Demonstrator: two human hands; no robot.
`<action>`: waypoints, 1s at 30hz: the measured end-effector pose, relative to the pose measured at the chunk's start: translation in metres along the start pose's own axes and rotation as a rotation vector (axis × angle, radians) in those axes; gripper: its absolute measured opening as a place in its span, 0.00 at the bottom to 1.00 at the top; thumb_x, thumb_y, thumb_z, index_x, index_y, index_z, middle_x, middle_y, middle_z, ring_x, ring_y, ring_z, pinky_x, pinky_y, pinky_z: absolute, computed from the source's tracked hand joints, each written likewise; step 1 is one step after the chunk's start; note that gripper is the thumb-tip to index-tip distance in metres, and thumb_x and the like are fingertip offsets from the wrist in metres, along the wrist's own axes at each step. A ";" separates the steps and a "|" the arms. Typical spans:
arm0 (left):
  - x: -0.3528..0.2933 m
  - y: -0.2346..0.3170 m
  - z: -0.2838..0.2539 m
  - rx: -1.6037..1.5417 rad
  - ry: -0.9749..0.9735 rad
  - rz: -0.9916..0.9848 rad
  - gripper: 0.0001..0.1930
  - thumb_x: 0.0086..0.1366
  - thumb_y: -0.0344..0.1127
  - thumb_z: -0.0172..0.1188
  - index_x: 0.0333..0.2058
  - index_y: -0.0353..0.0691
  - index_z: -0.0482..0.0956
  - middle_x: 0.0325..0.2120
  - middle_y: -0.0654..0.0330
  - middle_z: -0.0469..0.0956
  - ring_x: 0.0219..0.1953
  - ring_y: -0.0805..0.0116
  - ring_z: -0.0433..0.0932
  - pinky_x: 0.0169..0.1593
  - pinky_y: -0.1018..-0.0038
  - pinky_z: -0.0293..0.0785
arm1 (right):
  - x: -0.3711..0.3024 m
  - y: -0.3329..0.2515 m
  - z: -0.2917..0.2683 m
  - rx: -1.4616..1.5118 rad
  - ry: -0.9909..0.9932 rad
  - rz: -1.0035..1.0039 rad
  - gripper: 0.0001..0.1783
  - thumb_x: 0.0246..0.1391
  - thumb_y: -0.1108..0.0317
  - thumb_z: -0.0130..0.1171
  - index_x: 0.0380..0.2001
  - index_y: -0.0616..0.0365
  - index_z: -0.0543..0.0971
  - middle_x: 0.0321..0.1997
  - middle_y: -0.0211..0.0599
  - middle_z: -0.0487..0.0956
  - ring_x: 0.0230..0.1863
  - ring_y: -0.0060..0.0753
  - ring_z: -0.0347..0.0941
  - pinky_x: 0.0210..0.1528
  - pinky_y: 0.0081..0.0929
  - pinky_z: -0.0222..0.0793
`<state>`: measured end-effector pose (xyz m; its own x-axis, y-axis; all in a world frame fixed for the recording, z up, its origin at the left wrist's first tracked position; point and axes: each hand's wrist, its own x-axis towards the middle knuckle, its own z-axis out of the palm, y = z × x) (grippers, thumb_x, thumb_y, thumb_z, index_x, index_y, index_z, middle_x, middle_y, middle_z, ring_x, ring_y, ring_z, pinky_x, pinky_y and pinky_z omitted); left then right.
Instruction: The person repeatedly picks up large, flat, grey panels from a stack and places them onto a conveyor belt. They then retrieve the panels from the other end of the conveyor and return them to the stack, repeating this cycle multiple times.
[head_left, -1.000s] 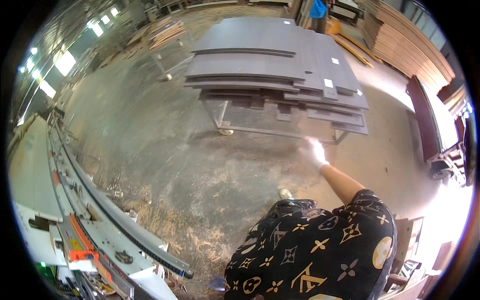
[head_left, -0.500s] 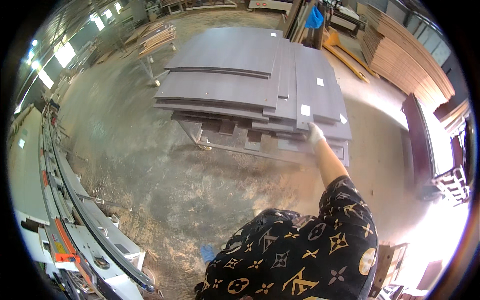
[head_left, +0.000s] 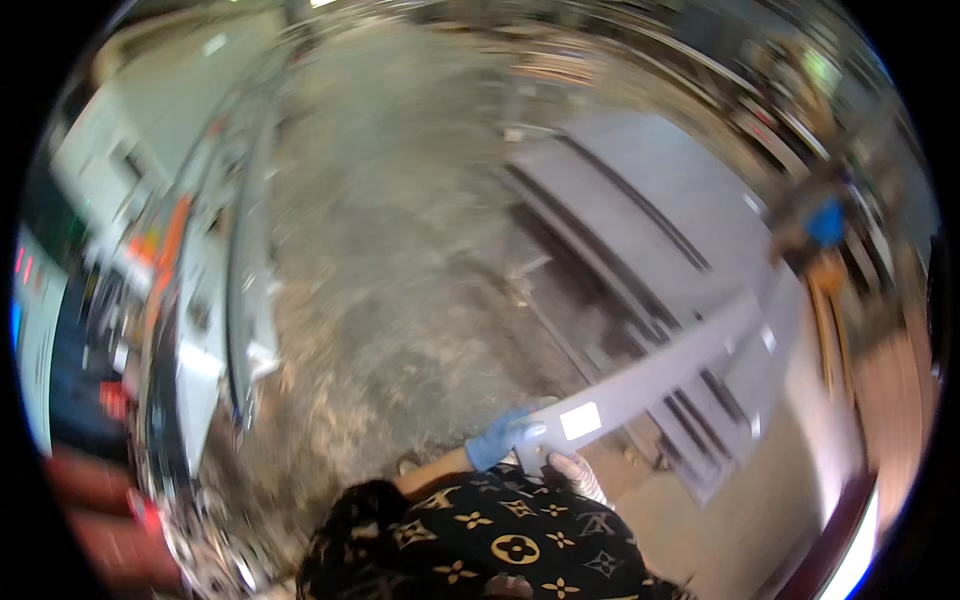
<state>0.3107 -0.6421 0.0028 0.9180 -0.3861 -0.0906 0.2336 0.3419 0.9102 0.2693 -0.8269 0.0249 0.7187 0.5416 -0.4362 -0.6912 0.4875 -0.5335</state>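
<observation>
Since the earlier frames the view has swung hard and blurred: the stack of grey panels point(head_left: 640, 230), then at top centre, now sits at centre right, and one panel has come off it into the person's hands. Left hand point(head_left: 497, 437), in a blue glove, is clamped on the near end of the grey board point(head_left: 650, 380) at lower centre; right hand point(head_left: 577, 473), in a pale striped glove, sits just under that same end, seemingly closed on it, though blur hides the fingers. Board's long axis runs from the grip at lower centre up and right toward the stack, far end over or on the stack, can't tell which. Both hands are at one end, left slightly farther forward. Board looks long, narrow, flat, matte grey, with a small white label point(head_left: 580, 420) near the held end. Sawdust-strewn concrete floor point(head_left: 400, 300) centre; long machine point(head_left: 210, 300) along the left.
</observation>
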 end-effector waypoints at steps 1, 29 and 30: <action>-0.010 0.015 -0.001 0.012 0.049 -0.045 0.26 0.60 0.37 0.57 0.56 0.35 0.65 0.50 0.55 0.71 0.52 0.68 0.68 0.57 0.72 0.65 | -0.001 -0.001 0.022 0.086 0.005 -0.007 0.27 0.50 0.60 0.61 0.52 0.58 0.69 0.48 0.37 0.74 0.47 0.33 0.72 0.50 0.33 0.70; -0.623 -0.068 -0.163 -0.089 2.388 0.560 0.16 0.62 0.34 0.56 0.47 0.35 0.70 0.42 0.59 0.73 0.41 0.69 0.70 0.45 0.73 0.70 | 0.244 0.287 0.390 -0.822 -0.587 0.342 0.28 0.52 0.51 0.59 0.49 0.58 0.68 0.43 0.33 0.72 0.40 0.30 0.68 0.47 0.31 0.67; -0.652 -0.088 -0.156 -0.128 2.384 0.659 0.17 0.62 0.33 0.56 0.48 0.34 0.69 0.43 0.58 0.72 0.41 0.68 0.70 0.45 0.72 0.70 | 0.246 0.313 0.413 -0.851 -0.599 0.413 0.30 0.50 0.51 0.61 0.51 0.57 0.68 0.46 0.34 0.72 0.43 0.33 0.69 0.49 0.33 0.68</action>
<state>-0.2583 -0.2861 -0.0811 -0.5022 0.8576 -0.1108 -0.1660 0.0301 0.9857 0.1979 -0.2582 0.0499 0.1350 0.9075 -0.3979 -0.4263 -0.3093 -0.8501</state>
